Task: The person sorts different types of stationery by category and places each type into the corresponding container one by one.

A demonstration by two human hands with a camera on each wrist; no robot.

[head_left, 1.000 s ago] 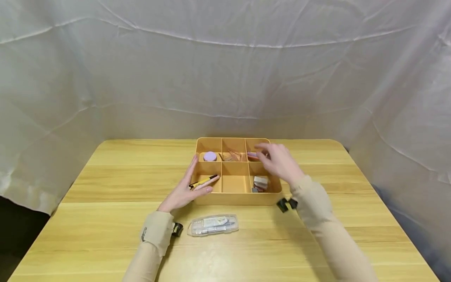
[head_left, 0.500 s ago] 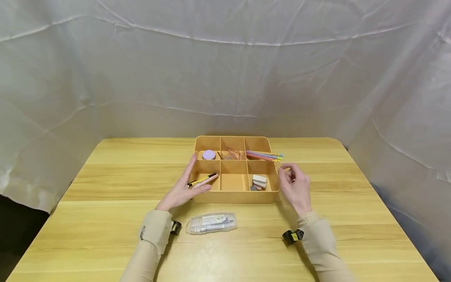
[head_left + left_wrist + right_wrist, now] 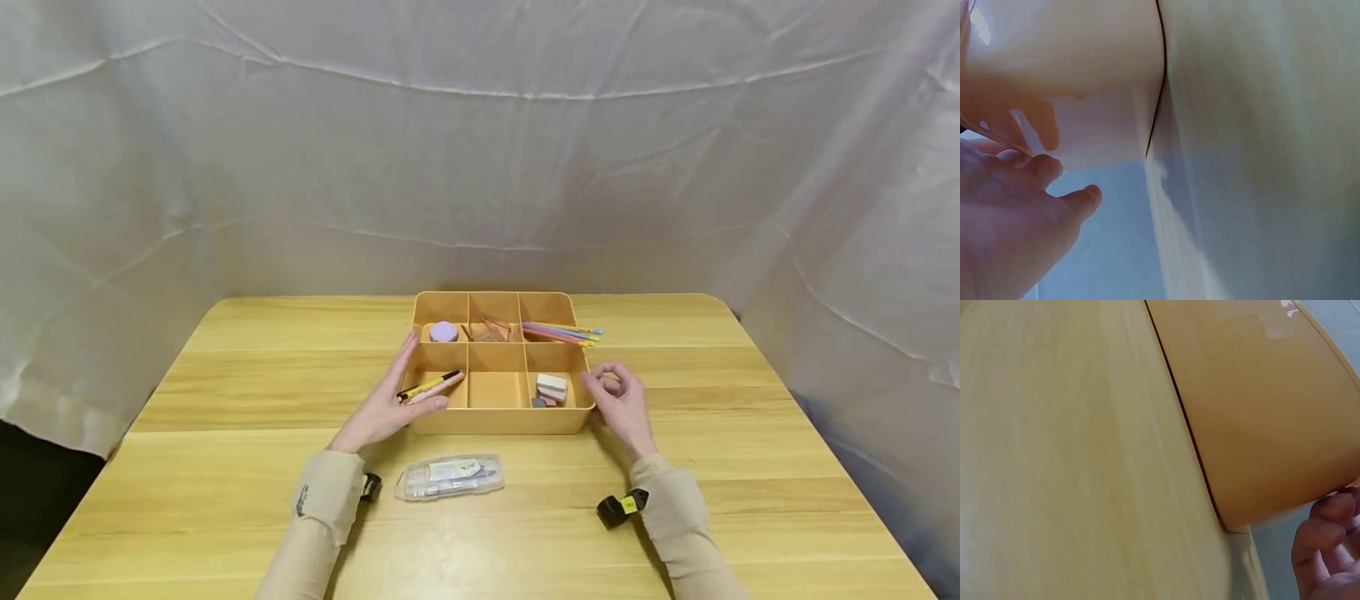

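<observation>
An orange organizer tray [image 3: 498, 421] with several compartments sits on the table between both hands. My left hand [image 3: 384, 408] lies along the tray's left side, fingers straight against the wall and thumb reaching over the front corner. My right hand [image 3: 621, 404] is at the tray's right side near the front corner, with curled fingers and thumb pinching the wall's edge. Inside lie a yellow-black pen [image 3: 429, 387], white erasers [image 3: 551, 386], a purple round item [image 3: 443, 332] and coral-coloured pieces [image 3: 497, 328]. Several pastel pencils [image 3: 562, 333] stick out over the right rim.
A clear pencil case [image 3: 450, 477] with pens inside lies in front of the tray. The wooden table [image 3: 247, 408] runs back to a pale hanging cloth [image 3: 480, 167], which also encloses the sides.
My right hand has come down from the pencil compartment to beside the tray, then moved against its right wall. The pencils now show. My left hand has hardly moved.
</observation>
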